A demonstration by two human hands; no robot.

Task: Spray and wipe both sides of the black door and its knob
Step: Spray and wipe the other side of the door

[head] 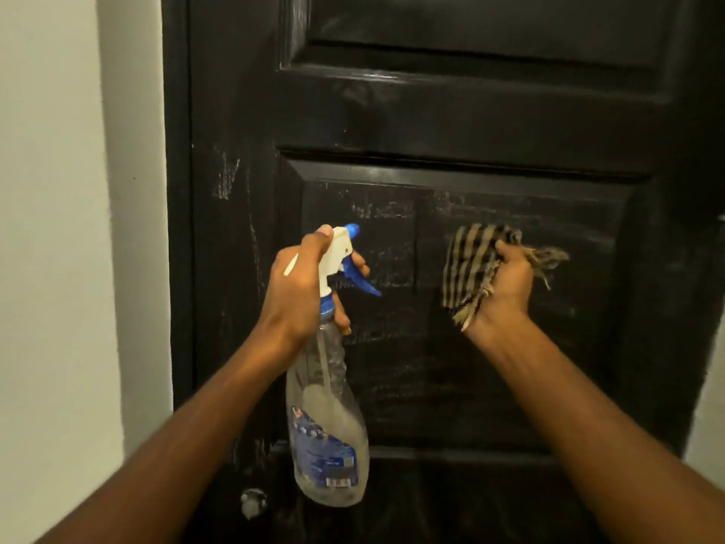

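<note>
Facing a black door [451, 111] at close range, met a pale, smooth wall [59, 229] along its left side and another pale strip at the lower right edge. Raised 2 bare forearms [176, 426] between camera and door, covering parts of the lower panel. Held a spray bottle [325, 426] upright in front of the door's left part, base just above and to the right of the knob [253, 502], itself low near the left edge. Gripped the bottle with the left hand [302, 284], fingers curled round the neck and the blue trigger [359, 278], nozzle [352, 229] pointed at the door. Clutched a bunched cloth [467, 265] in the right hand [506, 284], about level with the nozzle and apart from the bottle; could not tell whether it touched the panel.

Wore glossy paint, that door, with 2 rectangular panels framed by bevelled mouldings and whitish streaks smeared over the lower panel. Bottle: clear, waisted plastic, a thin tube inside, a blue label [327, 457] low down, a white head with a blue tip. Cloth: woven, dark and tan stripes, frayed threads at the edges. Knob: round, silvery, blurred.
</note>
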